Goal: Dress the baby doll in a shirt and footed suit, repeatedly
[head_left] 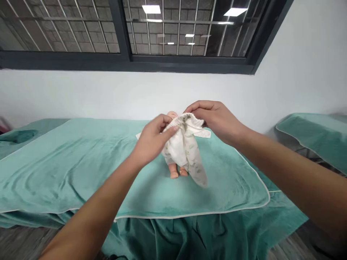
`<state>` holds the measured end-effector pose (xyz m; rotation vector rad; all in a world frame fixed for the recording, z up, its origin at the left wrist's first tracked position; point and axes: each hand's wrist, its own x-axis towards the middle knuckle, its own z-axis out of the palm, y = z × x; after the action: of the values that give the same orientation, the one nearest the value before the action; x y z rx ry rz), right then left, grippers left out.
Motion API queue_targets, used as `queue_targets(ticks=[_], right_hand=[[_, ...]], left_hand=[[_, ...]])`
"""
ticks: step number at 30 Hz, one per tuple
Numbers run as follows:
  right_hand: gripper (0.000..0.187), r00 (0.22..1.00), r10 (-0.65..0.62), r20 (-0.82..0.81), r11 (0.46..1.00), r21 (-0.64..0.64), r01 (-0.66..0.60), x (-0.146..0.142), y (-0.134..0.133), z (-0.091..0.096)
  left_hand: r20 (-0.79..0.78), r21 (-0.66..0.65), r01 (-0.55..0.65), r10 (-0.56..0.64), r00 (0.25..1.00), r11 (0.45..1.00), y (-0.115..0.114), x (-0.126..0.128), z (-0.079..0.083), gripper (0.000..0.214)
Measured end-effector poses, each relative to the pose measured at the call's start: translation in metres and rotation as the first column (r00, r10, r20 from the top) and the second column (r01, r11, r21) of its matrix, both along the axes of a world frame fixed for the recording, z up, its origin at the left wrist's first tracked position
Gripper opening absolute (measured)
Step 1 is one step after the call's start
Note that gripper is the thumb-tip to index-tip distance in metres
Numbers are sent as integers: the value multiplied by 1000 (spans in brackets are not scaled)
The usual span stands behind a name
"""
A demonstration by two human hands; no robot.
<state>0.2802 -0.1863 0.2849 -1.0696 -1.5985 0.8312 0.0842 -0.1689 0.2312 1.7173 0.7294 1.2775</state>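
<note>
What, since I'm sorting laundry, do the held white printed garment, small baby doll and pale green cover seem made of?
Garment: probably matte cotton knit, given its soft drape. Doll: likely vinyl, its feet smooth, moulded. Cover: apparently plush fleece, with velvety brushed shading.

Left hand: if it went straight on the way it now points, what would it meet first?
The white patterned garment, which the left hand holds; beyond, perhaps the doll's head or the right hand, though depth is unclear.

- Dark-framed window (121,32), metal bars (179,22) and block wall (170,29) behind it
- Light panels (151,9) reflected in the window
- White wall (108,94) below and right of it
- Green-draped surface (67,151) beneath the window
- Greyish floor (21,240) farther below it
</note>
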Motion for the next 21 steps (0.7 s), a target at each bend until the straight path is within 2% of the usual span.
queue_targets(ticks=[2,5,7,10,12,16,19,21], right_hand=[[9,999,23,42,1000,-3,-23,4,-3,10],[23,980,133,150,991,-39,-128,7,-9,20],[32,937,204,285,979,-45,-199,7,-13,24],[35,872,217,438,969,13,-248,8,-19,28],[34,879,195,435,965,73,-250,8,-22,32],[32,935,161,315,949,210,-234,4,-27,41],[37,947,173,271,942,235,-240,-7,-26,45],[42,951,175,256,945,227,-235,-14,-23,43]], left_hand=[[116,-32,51,-47,992,998,-1,-8,17,22],[218,-20,46,-41,975,999,-3,-15,36,23],[233,-7,43,-41,972,999,-4,-19,44,23],[220,21,47,-51,974,999,-1,-30,49,21],[213,70,0,-15,977,998,4,-40,50,20],[135,212,-111,83,987,971,12,-49,51,22],[42,277,-29,19,999,960,4,-38,53,27],[-12,227,75,-74,997,971,-5,-26,53,33]])
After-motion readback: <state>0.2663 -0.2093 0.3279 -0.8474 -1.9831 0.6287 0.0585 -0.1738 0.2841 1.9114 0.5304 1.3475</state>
